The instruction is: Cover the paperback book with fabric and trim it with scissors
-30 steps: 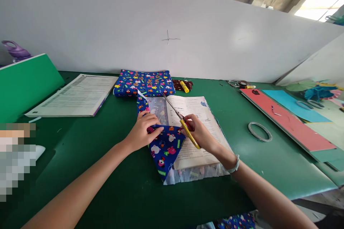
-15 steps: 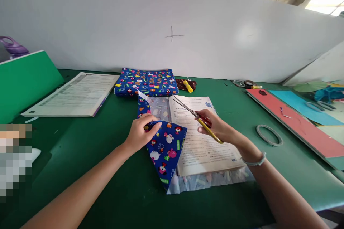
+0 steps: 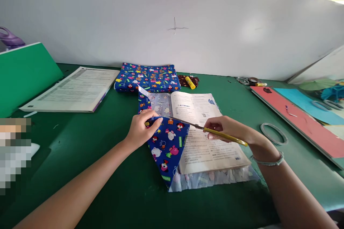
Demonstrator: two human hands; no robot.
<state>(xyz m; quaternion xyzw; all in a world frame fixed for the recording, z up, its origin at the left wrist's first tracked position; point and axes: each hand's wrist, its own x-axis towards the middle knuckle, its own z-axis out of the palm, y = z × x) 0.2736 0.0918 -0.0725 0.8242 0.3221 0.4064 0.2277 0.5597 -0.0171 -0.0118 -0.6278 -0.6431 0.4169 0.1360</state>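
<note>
**Scissors point(image 3: 225, 137) in R hand point(image 3: 228, 127), blades at upper edge of patterned sheet point(image 3: 168, 146) pinched by L hand point(image 3: 141, 127)**

Far L: purple bottle point(image 3: 11, 39), partly out of frame, behind a slanted green board point(image 3: 27, 71). Next, thick printed book point(image 3: 72, 87), flat on green table point(image 3: 115, 193), nr white partition point(image 3: 107, 18).

Then L hand: thumb & fingers clamped on patterned sheet, mid-table. It's dk blue w/ cartoon animals, a flap folded over so pale underside shows up top & along the near edge. Behind it, wrapped bundle point(image 3: 147, 78) in matching print, close to partition. Just R of bundle, also nr partition: yellow glue stick point(image 3: 190, 83) on dk brown piece point(image 3: 182, 80).

Open book point(image 3: 215, 152) lies R of flap, pages up, on sheet's pale side. R hand over its pages: fingers closed round scissors' yellow handle, blades pointing L across flap's top edge, tip nr L thumb. Can't tell if blades are parted or touching the sheet. Pale band point(image 3: 267, 164) on R wrist.

Further R: grey ring point(image 3: 279, 143) flat on table, apart from open book. Far R: red board point(image 3: 295, 118), w/ light-blue sheet point(image 3: 309, 105) alongside.
</note>
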